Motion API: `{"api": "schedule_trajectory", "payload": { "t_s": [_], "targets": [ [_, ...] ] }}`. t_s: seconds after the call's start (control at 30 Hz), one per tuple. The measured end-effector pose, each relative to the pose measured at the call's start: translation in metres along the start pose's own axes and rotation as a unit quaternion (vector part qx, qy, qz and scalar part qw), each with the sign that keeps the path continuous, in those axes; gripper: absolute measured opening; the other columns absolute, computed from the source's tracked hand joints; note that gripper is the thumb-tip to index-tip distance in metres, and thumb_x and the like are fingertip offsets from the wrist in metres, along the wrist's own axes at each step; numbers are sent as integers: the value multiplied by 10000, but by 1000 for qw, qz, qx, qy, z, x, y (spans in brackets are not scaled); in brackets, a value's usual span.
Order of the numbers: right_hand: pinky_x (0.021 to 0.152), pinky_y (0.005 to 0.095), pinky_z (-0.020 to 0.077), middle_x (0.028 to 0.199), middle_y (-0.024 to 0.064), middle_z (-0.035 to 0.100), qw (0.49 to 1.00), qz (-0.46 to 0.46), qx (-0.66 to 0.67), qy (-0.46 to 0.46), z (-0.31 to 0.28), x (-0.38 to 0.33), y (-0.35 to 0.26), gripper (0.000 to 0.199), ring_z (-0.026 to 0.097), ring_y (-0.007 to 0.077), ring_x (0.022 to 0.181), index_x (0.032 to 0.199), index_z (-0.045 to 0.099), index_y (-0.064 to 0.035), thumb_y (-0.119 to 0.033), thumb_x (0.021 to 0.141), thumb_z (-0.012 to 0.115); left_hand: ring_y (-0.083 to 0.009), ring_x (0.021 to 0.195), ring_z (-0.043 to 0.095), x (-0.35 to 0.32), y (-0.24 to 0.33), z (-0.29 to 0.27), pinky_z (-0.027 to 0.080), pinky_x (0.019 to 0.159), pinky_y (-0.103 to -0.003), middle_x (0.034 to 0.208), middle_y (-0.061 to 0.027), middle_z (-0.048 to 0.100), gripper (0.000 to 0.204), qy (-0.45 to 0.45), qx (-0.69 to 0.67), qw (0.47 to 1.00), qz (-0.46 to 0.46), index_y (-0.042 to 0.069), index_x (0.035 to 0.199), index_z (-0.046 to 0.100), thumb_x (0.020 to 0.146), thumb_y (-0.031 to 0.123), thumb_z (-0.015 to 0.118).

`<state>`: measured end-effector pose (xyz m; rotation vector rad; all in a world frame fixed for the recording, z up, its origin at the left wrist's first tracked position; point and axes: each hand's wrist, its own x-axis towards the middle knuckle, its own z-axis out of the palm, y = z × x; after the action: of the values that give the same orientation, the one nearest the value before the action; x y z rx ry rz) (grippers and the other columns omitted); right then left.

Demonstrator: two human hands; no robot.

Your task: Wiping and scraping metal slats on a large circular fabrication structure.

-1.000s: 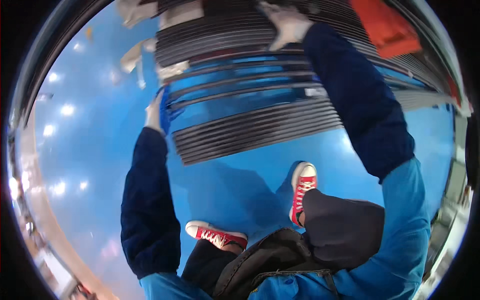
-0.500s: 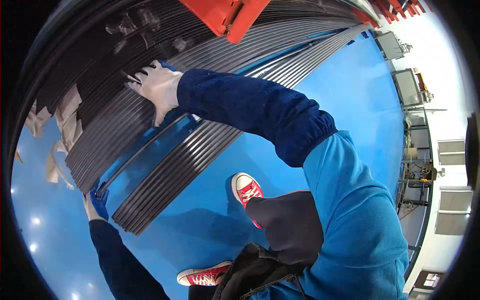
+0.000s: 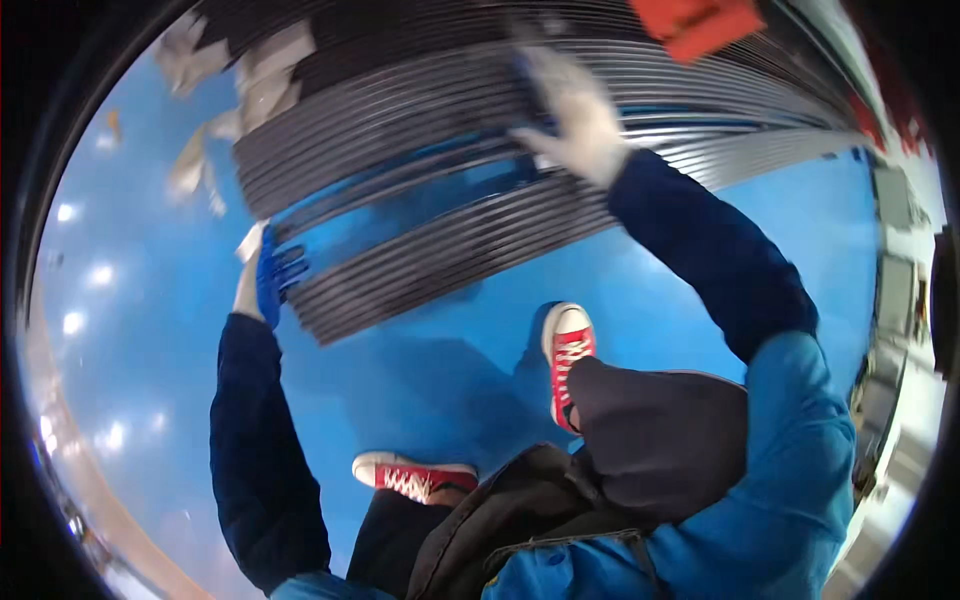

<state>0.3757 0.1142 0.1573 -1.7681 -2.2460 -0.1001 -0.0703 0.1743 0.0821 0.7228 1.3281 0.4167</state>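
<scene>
Long dark grey metal bars lie side by side in a wide far bundle [image 3: 390, 115] and a narrower near bundle [image 3: 440, 250]. Between them, a few separate bars [image 3: 380, 185] cross a strip of blue floor. My left hand [image 3: 264, 275], in a white glove with a blue palm, is at the left ends of the bars, fingers stretched out beside the gap. Over the bars to the right is my right hand [image 3: 578, 115], gloved too and blurred, its thumb apart from the fingers. Nothing shows in its grasp; whether it touches the bars is unclear.
Torn pale wrapping [image 3: 270, 75] hangs at the far bundle's left end. A red metal part [image 3: 697, 25] juts over the bars at the top. My red shoes [image 3: 570, 350] stand on the blue floor [image 3: 450, 370]. Equipment lines the right wall.
The view has shifted, and the bars lie more level across it. My right hand has moved off the far bundle toward the right. My left hand's fingers have straightened at the bar ends.
</scene>
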Motion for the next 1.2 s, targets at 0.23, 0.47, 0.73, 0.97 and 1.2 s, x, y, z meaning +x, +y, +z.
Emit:
{"api": "schedule_trajectory", "payload": {
  "t_s": [0.23,0.47,0.73,0.97,1.2],
  "targets": [
    [1052,350,307,1410,176,325,840,462,103,265,16,-163,56,659,367,309,1268,1401,265,-41,-146,840,594,-270,999,564,-41,-28,13,420,829,-420,1185,-150,546,753,6,-74,994,-85,110,1233,506,777,706,440],
    [861,373,446,1213,150,503,573,614,367,400,60,-193,83,425,524,242,1040,1257,444,-53,-200,878,569,-326,1050,543,-35,-44,17,442,837,-415,1230,-186,511,859,35,-99,990,-90,44,1231,503,763,757,395],
    [742,287,470,1015,109,594,565,534,450,439,13,-144,69,381,573,179,854,1195,493,-76,-249,870,593,-276,929,577,-39,2,18,461,772,-361,1105,-165,558,765,94,-103,990,30,58,1188,499,777,701,450],
    [930,281,403,1216,207,525,674,556,310,375,59,-156,96,662,546,264,1065,1372,301,9,-265,854,607,-232,829,587,0,-17,24,477,553,-333,1092,-154,569,681,114,-9,988,102,90,1209,482,801,634,484],
    [1023,341,345,1399,222,327,704,592,295,259,22,-144,44,659,385,336,1255,1413,238,-44,-188,856,559,-274,1004,539,-37,10,49,471,745,-374,1242,-162,475,639,66,-82,992,75,105,1289,412,844,560,475]
  ]
}}
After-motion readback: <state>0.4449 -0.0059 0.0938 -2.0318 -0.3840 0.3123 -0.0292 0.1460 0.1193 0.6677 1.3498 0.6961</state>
